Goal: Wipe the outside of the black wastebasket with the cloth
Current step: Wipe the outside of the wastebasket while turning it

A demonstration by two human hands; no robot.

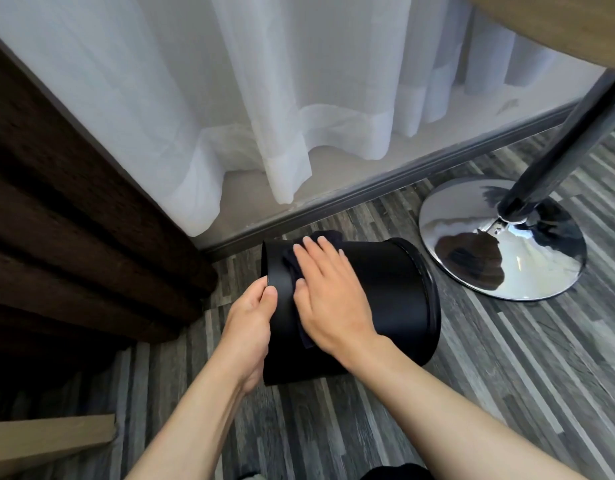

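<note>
The black wastebasket (385, 292) lies tipped on its side on the striped grey floor, one end toward me on the left, the rimmed end to the right. My left hand (247, 327) grips the near left edge of it, thumb on the rim. My right hand (328, 292) lies flat on its upper side, fingers spread, pressing a dark cloth (328, 237) against the wall. The cloth shows only above my fingertips and below my thumb; the rest is hidden under the hand.
A chrome round table base (472, 216) with a dark pole (555, 147) stands right of the basket. White sheer curtain (264, 98) and a grey baseboard (368, 188) lie behind. A dark brown curtain (57, 202) fills the left. A wooden board (46, 438) lies at bottom left.
</note>
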